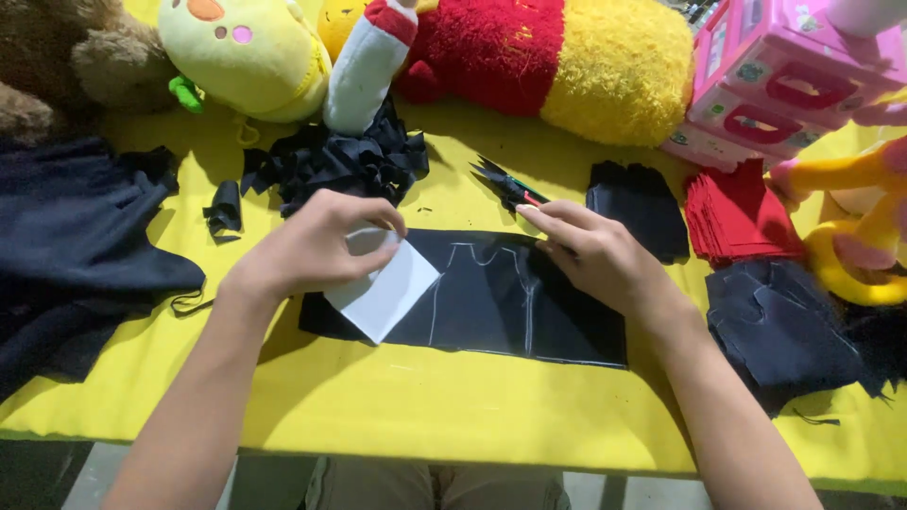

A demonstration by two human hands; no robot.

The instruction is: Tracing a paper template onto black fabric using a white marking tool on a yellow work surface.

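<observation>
A strip of black fabric [491,297] with white chalk outlines lies on the yellow table [406,397]. My left hand [307,246] holds a white card template [387,291] down on the strip's left end. My right hand [595,253] rests on the strip's upper right part, fingers pointing left, with a thin dark tip showing at the fingertips; what it pinches I cannot tell. Black scissors with a red-green handle [510,184] lie just beyond my right hand.
Black fabric scraps [331,161] and cut black pieces [638,203] lie behind the strip. A red fabric stack [737,212] and more black cut-outs [784,326] sit at right. Plush toys [529,57] and a pink toy box [775,76] line the far edge. Dark cloth [76,246] fills the left.
</observation>
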